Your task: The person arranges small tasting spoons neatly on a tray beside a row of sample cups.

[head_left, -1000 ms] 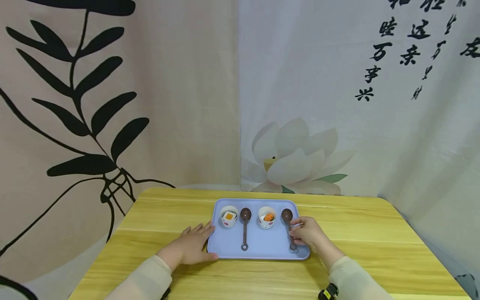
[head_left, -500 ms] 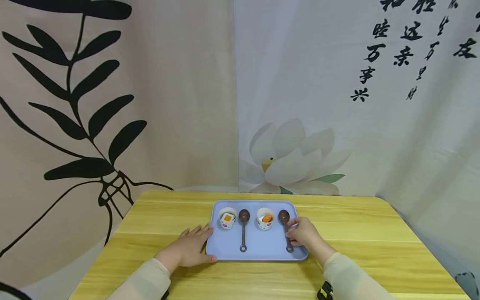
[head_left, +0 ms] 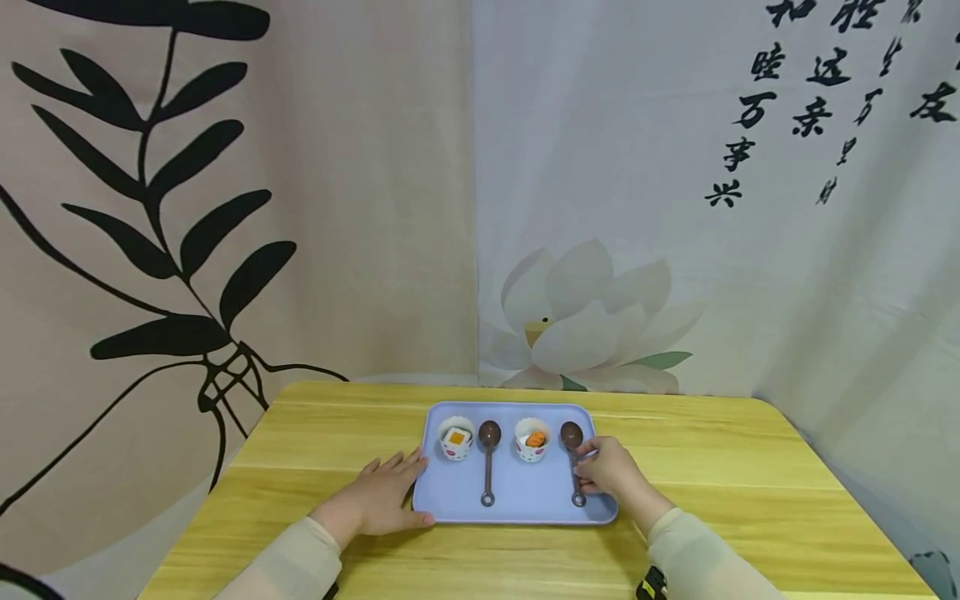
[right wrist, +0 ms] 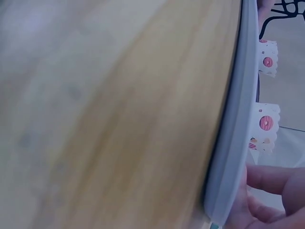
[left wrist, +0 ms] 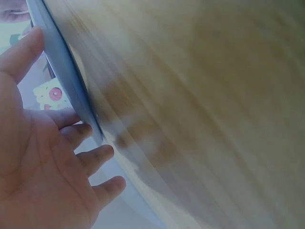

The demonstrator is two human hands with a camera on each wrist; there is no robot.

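A lilac tray (head_left: pixel 525 510) lies on the wooden table, with a row of cups and spoons on it. At its left edge my left hand (head_left: pixel 378 493) rests with fingers spread, thumb by the front corner; in the left wrist view the fingers (left wrist: pixel 102 155) of that hand reach along the rim. My right hand (head_left: pixel 613 467) pinches the handle of the brown spoon (head_left: pixel 572 434) on the tray's right side. That spoon is out of sight in the right wrist view, where the fingers (right wrist: pixel 269 179) curl over the rim.
Another brown spoon (head_left: pixel 489 434) lies between two dotted paper cups. The left cup (head_left: pixel 456 451) holds a white piece with an orange square; an orange piece sits in the right cup (head_left: pixel 530 452). Behind the table (head_left: pixel 697 467) hangs a printed curtain (head_left: pixel 390 208).
The right spoon's handle end has swung slightly left with my right hand, so the spoon lies straighter. My left hand has stayed at the tray's edge.
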